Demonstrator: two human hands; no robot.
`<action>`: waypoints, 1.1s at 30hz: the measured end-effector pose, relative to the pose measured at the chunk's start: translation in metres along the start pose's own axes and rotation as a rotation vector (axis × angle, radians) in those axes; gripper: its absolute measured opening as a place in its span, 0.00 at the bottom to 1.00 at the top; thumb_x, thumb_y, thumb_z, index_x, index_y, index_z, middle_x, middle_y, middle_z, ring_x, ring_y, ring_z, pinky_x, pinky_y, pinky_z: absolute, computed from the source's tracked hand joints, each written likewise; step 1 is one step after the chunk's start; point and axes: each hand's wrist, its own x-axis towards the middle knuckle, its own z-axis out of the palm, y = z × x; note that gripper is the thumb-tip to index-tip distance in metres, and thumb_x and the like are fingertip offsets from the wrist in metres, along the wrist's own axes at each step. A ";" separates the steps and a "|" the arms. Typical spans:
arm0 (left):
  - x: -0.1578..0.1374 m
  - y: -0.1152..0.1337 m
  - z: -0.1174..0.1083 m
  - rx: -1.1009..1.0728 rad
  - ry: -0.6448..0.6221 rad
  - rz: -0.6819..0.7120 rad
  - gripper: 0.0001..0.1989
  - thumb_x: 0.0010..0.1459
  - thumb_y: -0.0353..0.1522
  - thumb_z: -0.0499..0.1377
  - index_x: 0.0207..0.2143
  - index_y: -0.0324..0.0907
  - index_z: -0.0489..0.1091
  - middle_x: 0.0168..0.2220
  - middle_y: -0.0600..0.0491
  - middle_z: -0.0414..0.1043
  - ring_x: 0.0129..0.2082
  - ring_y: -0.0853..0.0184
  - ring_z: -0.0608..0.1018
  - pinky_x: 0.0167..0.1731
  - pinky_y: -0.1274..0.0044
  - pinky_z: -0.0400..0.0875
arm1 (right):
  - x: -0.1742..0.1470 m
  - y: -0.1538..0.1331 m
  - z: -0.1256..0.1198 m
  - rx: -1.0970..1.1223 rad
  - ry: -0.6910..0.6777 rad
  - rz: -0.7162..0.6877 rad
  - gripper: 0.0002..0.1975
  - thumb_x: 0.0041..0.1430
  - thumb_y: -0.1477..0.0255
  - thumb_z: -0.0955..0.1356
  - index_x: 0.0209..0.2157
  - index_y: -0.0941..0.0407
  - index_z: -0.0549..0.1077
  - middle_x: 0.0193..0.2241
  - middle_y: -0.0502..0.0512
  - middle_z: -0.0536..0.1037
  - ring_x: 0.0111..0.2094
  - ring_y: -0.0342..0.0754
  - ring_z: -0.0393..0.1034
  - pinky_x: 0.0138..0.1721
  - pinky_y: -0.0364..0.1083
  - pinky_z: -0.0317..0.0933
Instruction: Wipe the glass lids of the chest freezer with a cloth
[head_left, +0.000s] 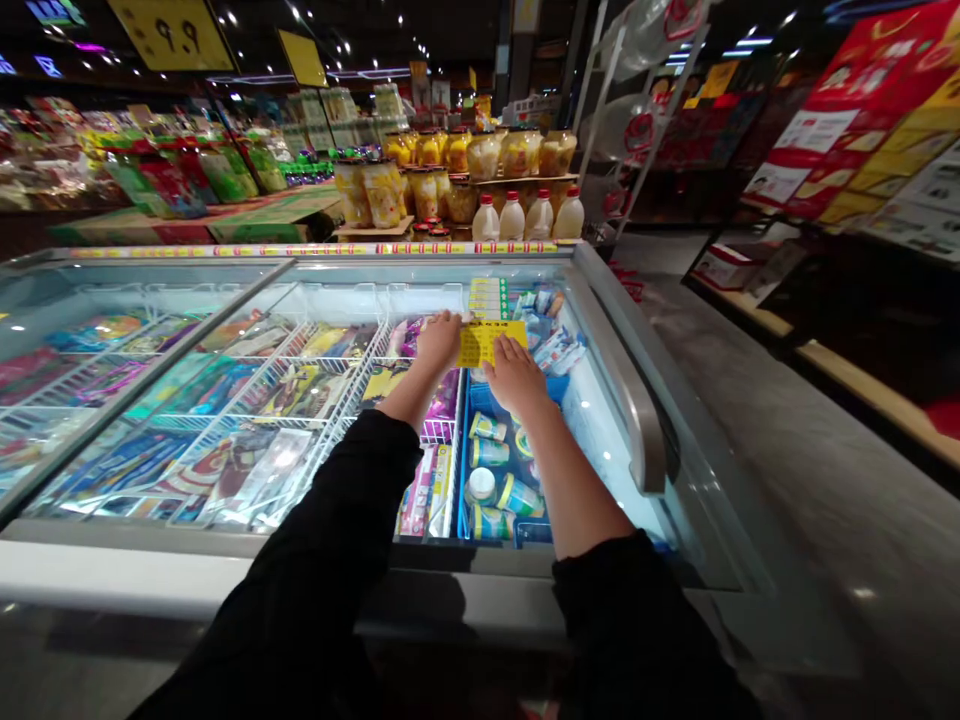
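A yellow label (480, 345) with dark print lies over the right part of the freezer's glass lid, above the frozen goods. My left hand (439, 342) is at its left end, fingers bent and closed at the upper left corner; the fingertips are partly hidden. On the label's right half rests my right hand (519, 378), its fingers stretched out flat. Just beyond the label is a green and white striped sheet (488, 298). Below my right hand, under the glass, a blue basket (463, 480) holds several small tubs.
The chest freezer has a grey frame with a curved handle (637, 430) on the right. White wire dividers (341, 400) separate bagged frozen goods. Behind it stand jars (521, 152) and white bottles (511, 215). A shelf with red boxes (832, 120) is across the aisle.
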 end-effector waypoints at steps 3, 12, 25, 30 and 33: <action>-0.006 0.014 0.002 0.035 0.005 -0.013 0.22 0.73 0.25 0.46 0.62 0.40 0.71 0.66 0.39 0.70 0.65 0.52 0.74 0.57 0.64 0.76 | 0.000 -0.003 -0.001 0.009 -0.007 0.002 0.33 0.75 0.66 0.55 0.75 0.69 0.52 0.77 0.64 0.51 0.78 0.55 0.43 0.76 0.53 0.38; 0.023 0.004 0.000 -0.038 -0.026 0.117 0.23 0.75 0.27 0.45 0.67 0.43 0.67 0.71 0.43 0.64 0.69 0.57 0.70 0.64 0.65 0.70 | -0.004 -0.005 0.002 0.016 0.026 0.004 0.33 0.76 0.67 0.55 0.75 0.69 0.51 0.77 0.64 0.50 0.78 0.55 0.42 0.77 0.53 0.37; 0.002 -0.006 0.021 -0.287 0.062 0.201 0.26 0.72 0.25 0.51 0.69 0.44 0.65 0.69 0.45 0.68 0.68 0.57 0.72 0.66 0.65 0.68 | -0.004 -0.009 -0.003 0.002 -0.025 0.038 0.34 0.75 0.67 0.54 0.75 0.69 0.50 0.78 0.64 0.48 0.78 0.54 0.40 0.77 0.53 0.36; 0.005 -0.016 0.028 -0.525 0.207 0.253 0.28 0.64 0.24 0.62 0.66 0.39 0.64 0.72 0.36 0.62 0.69 0.53 0.70 0.67 0.63 0.67 | -0.002 -0.006 -0.001 -0.017 -0.016 0.020 0.34 0.74 0.67 0.55 0.75 0.69 0.51 0.77 0.65 0.49 0.78 0.55 0.42 0.77 0.54 0.38; 0.001 -0.016 0.026 -0.598 0.236 0.286 0.27 0.62 0.23 0.64 0.63 0.38 0.65 0.67 0.36 0.68 0.66 0.53 0.74 0.66 0.61 0.69 | -0.002 -0.002 0.001 -0.013 0.011 0.002 0.34 0.74 0.68 0.56 0.74 0.70 0.54 0.76 0.67 0.52 0.77 0.56 0.45 0.76 0.55 0.41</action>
